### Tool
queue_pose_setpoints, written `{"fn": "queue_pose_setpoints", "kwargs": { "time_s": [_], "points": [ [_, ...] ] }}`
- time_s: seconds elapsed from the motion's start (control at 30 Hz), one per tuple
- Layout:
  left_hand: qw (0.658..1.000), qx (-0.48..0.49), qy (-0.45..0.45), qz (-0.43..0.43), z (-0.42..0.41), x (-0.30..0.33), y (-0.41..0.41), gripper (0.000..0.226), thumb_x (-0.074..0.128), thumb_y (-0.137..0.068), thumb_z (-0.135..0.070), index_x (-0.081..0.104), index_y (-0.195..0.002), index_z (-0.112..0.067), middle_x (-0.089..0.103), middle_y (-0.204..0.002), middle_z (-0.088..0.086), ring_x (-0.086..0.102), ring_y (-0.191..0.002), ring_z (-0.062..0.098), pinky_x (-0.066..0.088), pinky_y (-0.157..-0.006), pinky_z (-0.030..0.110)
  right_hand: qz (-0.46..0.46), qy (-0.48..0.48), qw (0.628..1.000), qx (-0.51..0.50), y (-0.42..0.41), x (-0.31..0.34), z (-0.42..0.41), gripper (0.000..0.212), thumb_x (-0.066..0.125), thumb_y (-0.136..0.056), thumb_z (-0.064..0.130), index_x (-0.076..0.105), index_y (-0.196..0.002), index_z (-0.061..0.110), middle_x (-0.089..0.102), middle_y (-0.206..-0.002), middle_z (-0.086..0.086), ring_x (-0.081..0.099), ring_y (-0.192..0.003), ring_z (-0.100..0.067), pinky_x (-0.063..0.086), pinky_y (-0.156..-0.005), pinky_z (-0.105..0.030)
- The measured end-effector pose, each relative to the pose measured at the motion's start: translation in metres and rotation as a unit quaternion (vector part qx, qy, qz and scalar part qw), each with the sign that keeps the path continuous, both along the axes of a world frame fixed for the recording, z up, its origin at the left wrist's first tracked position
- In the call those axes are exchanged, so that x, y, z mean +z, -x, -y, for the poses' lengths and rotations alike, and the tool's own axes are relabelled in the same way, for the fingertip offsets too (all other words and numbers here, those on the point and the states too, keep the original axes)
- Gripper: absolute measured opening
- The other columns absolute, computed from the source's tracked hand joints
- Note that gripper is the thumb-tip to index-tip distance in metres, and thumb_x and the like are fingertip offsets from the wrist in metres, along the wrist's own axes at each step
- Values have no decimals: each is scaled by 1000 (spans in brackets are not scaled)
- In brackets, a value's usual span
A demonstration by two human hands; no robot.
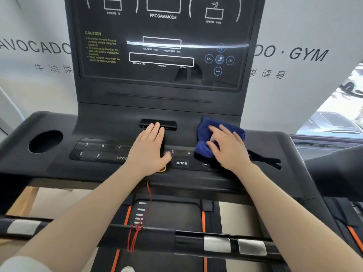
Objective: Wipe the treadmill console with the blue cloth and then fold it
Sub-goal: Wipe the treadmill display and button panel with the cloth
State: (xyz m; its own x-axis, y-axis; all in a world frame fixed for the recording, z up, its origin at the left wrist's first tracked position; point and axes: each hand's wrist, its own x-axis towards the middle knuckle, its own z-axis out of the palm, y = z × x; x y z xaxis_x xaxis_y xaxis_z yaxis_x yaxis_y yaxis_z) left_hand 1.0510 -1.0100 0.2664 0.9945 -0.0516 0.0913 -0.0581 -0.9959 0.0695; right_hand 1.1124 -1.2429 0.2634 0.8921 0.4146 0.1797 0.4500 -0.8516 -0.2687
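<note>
1. Treadmill console (110, 122) filled most of the view, a dark panel with a tall display above a flat control deck; every place below is given relative to it.
2. Wall banner (306, 54) with large grey lettering stood behind the console, showing on both sides of it.
3. Handlebar (157, 237), black with silver grip plates, ran across the view below the console's near edge, and a red cord (149, 197) hung from the console's middle down to it.
4. Cup holder (45, 141), a round recess, sat at the console's far left end.
5. Left hand (150, 148) lay flat on the middle of the console deck, fingers straight and close together, their tips touching a small black tray (169, 124) at the foot of the display; it held nothing.
6. Right hand (227, 148) pressed down on the blue cloth on the right part of the console deck, fingers spread and fairly straight over the fabric.
7. Blue cloth (204, 132) lay bunched under that hand, just right of the numbered speed keys.
8. MODE button (181, 163) sat on the deck between the two hands.
</note>
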Motion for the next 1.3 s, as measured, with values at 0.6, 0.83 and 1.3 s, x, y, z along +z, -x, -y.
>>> {"fn": "queue_pose_setpoints", "kwargs": {
  "time_s": [0.6, 0.83, 1.3],
  "points": [
    [997, -28, -1, -74, -3, 14, 6, 142, 44, -46, -90, -10, -147, -5, -13, -156, 9, -9, -144, 20, 2, -118, 34, 32, -17, 998, 49, -17, 3, 49, 30, 60, -88, 18, 56, -60, 7, 54, -134, -2, 39, -134, -28, 32, -101, -40],
    [997, -23, 26, -73, -1, 13, 5, 138, 56, -53, -83, -11, -146, -6, -15, -156, 8, -10, -144, 19, 1, -117, 32, 33, 14, 984, 174, 52, -9, 12, 31, 44, -82, 49, 57, -81, 21, 56, -133, 4, 46, -129, -22, 33, -102, -40],
    [995, -74, 12, -63, -10, 16, 3, 137, 55, -54, -83, -9, -146, -5, -11, -156, 12, -8, -144, 21, -7, -114, 31, 13, 82, 996, -20, 59, 1, -60, 50, 32, -100, 36, 34, -145, 16, 31, -152, 1, 23, -142, -21, 18, -112, -39]
  ]
}}
